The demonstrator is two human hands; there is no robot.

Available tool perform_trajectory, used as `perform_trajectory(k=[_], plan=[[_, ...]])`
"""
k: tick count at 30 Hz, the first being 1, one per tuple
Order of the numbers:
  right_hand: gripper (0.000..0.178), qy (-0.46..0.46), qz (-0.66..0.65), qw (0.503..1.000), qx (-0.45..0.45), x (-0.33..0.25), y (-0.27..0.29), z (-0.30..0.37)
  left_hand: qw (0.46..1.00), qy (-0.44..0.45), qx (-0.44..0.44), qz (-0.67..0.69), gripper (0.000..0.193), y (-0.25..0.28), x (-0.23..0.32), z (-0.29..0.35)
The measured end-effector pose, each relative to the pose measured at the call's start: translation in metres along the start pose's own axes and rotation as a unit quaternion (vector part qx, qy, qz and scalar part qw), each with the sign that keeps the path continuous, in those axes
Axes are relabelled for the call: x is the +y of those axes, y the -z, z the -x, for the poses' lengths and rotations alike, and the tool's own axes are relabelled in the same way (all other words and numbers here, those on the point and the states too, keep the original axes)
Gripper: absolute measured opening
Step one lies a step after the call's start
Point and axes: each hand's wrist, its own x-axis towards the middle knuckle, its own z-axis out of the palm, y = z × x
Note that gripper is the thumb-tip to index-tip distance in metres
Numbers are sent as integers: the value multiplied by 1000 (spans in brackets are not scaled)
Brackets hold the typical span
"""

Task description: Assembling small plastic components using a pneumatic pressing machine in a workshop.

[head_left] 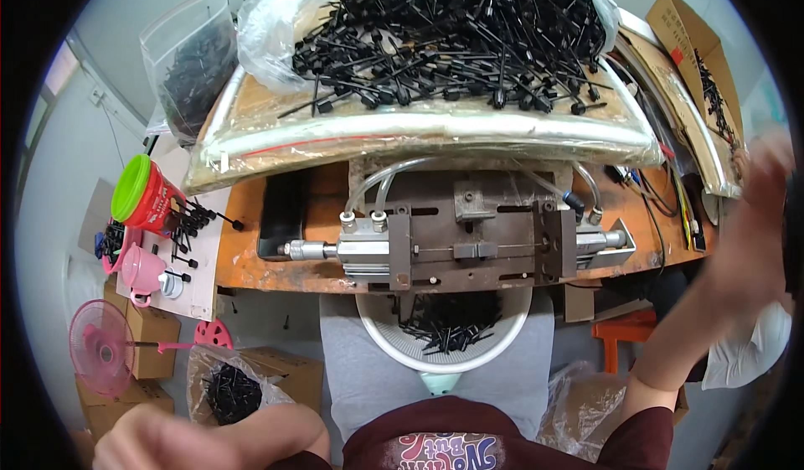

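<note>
My left hand point(149, 438) is low at the left, smeared by motion, with its fingers hard to make out. Far out to the right, my right hand point(758, 189) is raised beside an open cardboard box point(727, 68) that has black parts in it. That hand is blurred too, and whether it holds anything does not show. Between my arms, at the table's front edge, sits a metal clamping fixture point(473, 248) with air cylinders and clear hoses. A white basket point(368, 329) of black stemmed parts rests at my lap below it.
A tray point(435, 128) heaped with black stemmed parts point(469, 38) stands above the fixture. To the left are a red bucket point(155, 206), a pink cup point(142, 269), a pink fan point(102, 348) and a bag of parts point(233, 393). An orange stool point(624, 332) stands right.
</note>
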Motion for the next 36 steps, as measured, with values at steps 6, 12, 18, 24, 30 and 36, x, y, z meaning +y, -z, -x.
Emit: perform_trajectory(k=[6,12,18,24,30,36], plan=[[26,-106,207,932,-278,117,-98,-31,988,128,-70,-53,28,1,-11,48],[54,-161,313,813,-464,156,-146,-54,964,221,-88,-117,18,3,-23,79],[56,-186,333,773,-507,182,-169,-50,937,295,-94,-160,15,16,-19,101],[33,-224,289,802,-472,179,-157,-57,922,321,-129,-174,17,19,-23,104],[19,-238,230,869,-367,189,-125,-68,921,314,-162,-163,20,18,-30,107],[15,-297,162,906,-253,164,-109,-74,920,274,-216,-178,23,16,-37,106]])
